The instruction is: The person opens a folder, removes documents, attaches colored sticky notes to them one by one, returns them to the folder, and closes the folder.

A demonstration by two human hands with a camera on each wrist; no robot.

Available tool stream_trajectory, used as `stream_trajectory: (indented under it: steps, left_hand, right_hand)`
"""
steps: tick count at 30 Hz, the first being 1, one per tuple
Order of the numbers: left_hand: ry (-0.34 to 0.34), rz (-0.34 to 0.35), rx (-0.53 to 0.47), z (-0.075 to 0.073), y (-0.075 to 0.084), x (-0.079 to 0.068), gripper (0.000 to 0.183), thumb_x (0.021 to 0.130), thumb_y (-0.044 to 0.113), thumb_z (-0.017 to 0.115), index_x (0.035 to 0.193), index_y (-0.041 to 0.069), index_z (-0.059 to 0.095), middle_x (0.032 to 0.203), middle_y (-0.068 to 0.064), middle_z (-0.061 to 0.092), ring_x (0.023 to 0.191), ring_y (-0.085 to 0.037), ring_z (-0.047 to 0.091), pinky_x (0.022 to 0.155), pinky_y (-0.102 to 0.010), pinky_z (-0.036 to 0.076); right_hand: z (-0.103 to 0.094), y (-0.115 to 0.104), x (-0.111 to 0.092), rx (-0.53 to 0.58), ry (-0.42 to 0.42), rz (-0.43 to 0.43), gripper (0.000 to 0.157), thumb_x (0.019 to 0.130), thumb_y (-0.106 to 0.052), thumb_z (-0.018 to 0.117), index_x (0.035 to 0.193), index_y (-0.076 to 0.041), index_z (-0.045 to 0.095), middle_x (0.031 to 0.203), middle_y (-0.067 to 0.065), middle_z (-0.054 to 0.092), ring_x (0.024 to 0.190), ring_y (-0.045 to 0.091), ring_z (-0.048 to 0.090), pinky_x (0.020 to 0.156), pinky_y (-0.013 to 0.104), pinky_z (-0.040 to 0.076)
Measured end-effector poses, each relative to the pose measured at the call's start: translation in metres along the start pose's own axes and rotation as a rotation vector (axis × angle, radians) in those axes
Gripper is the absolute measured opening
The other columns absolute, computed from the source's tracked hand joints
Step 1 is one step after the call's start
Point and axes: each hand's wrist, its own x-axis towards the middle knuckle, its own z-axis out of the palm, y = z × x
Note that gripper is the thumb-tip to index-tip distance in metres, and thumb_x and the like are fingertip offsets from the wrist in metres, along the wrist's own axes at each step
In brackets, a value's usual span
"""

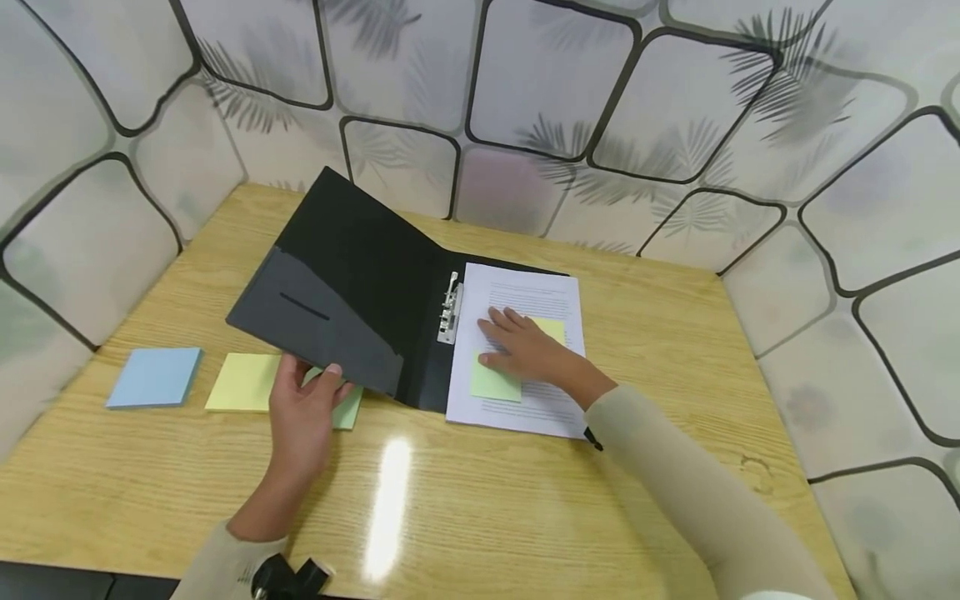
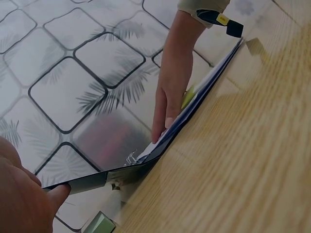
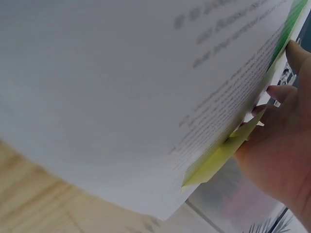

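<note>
A black ring binder (image 1: 352, 250) lies spread on the table, its left cover tilted up. My left hand (image 1: 303, 408) grips the lower edge of that cover, thumb on the inner side. Printed sheets (image 1: 536, 292) lie on the right half, beside the metal ring clip (image 1: 450, 312). On the top sheet are a green sticky note (image 1: 495, 385) and a yellow sticky note (image 3: 214, 162), which stands up partly from the paper in the right wrist view. My right hand (image 1: 528, 346) rests on the sheet with fingers extended, partly covering both notes.
Left of the binder on the wooden table (image 1: 465, 517) are a blue sticky-note pad (image 1: 155, 377) and a yellow pad (image 1: 240, 383). A green pad (image 1: 347, 410) is partly hidden by my left hand and the cover. Patterned walls (image 1: 517, 192) border the table's back and sides.
</note>
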Motion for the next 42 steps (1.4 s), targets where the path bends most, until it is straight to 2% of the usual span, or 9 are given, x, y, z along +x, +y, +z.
stream_trajectory:
  steps: [5,9,13,18,24,27,31,36,42]
  left_hand:
    - [0.001,-0.001,0.001,0.000,0.000,0.000,0.041,0.102,0.002,0.053,0.142,0.008,0.048,0.123,-0.005,0.051,0.097,-0.011,0.065,0.083,-0.021,0.058]
    - [-0.005,-0.003,0.004,0.001,0.000,0.000,0.042,0.102,0.002,0.053,0.143,0.009,0.047,0.123,-0.005,0.051,0.098,-0.012,0.065,0.082,-0.020,0.058]
    - [-0.016,0.003,0.001,0.002,0.001,0.000,0.042,0.103,0.003,0.053,0.144,0.010,0.047,0.125,-0.005,0.051,0.100,-0.013,0.065,0.083,-0.021,0.058]
    - [-0.014,0.010,0.006,0.000,0.001,-0.001,0.045,0.102,0.003,0.054,0.146,0.013,0.048,0.125,-0.005,0.052,0.099,-0.013,0.065,0.082,-0.020,0.058]
    - [-0.024,0.038,-0.008,-0.003,-0.001,-0.001,0.045,0.102,0.002,0.053,0.146,0.012,0.048,0.127,-0.006,0.053,0.100,-0.014,0.066,0.083,-0.021,0.058]
    - [-0.030,0.044,-0.008,-0.003,-0.001,-0.002,0.046,0.103,0.001,0.052,0.147,0.013,0.047,0.129,-0.006,0.052,0.102,-0.015,0.065,0.084,-0.021,0.058]
    - [-0.043,0.047,0.002,-0.003,-0.001,-0.003,0.049,0.104,0.002,0.051,0.150,0.015,0.045,0.132,-0.005,0.052,0.105,-0.015,0.065,0.085,-0.021,0.057]
    - [-0.043,0.043,0.009,-0.003,-0.001,-0.003,0.049,0.104,0.003,0.051,0.150,0.017,0.045,0.132,-0.005,0.051,0.106,-0.016,0.064,0.085,-0.020,0.057]
    - [-0.027,0.033,0.013,-0.003,-0.001,-0.002,0.050,0.103,0.002,0.052,0.150,0.019,0.045,0.130,-0.004,0.052,0.104,-0.014,0.065,0.085,-0.020,0.058]
  right_hand:
    - [0.002,-0.002,0.004,0.031,-0.001,-0.010,0.075,0.103,-0.060,0.041,0.164,-0.027,0.011,0.171,-0.003,-0.003,0.158,0.024,-0.007,0.128,0.046,0.001]
    - [0.000,0.006,0.002,0.000,0.049,0.023,0.074,0.103,-0.058,0.043,0.163,-0.020,0.020,0.171,0.005,0.008,0.158,0.029,0.005,0.127,0.051,0.009]
    - [-0.003,0.031,-0.006,-0.017,0.188,0.227,0.077,0.102,-0.057,0.044,0.158,-0.005,0.031,0.162,0.020,0.030,0.149,0.042,0.028,0.119,0.059,0.028]
    - [-0.006,0.065,-0.021,0.066,0.258,0.526,0.085,0.099,-0.061,0.047,0.150,0.006,0.036,0.148,0.029,0.040,0.136,0.047,0.037,0.104,0.063,0.041]
    - [-0.009,0.076,-0.024,0.256,0.297,0.654,0.077,0.095,-0.056,0.059,0.139,0.007,0.047,0.125,0.024,0.056,0.104,0.035,0.056,0.082,0.048,0.049]
    - [-0.011,0.081,-0.022,0.387,0.298,0.682,0.073,0.094,-0.051,0.064,0.139,0.005,0.048,0.123,0.020,0.061,0.098,0.031,0.059,0.084,0.045,0.045]
    - [-0.012,0.087,-0.022,0.573,0.297,0.699,0.070,0.097,-0.043,0.065,0.145,0.003,0.043,0.136,0.020,0.056,0.109,0.032,0.058,0.093,0.047,0.046]
    - [-0.010,0.092,-0.025,0.773,0.358,0.606,0.056,0.103,-0.029,0.057,0.145,0.004,0.040,0.138,0.023,0.051,0.113,0.032,0.054,0.090,0.041,0.049]
    - [-0.008,0.095,-0.028,0.917,0.401,0.510,0.050,0.107,-0.023,0.049,0.149,0.002,0.037,0.131,0.024,0.056,0.103,0.029,0.064,0.079,0.034,0.056]
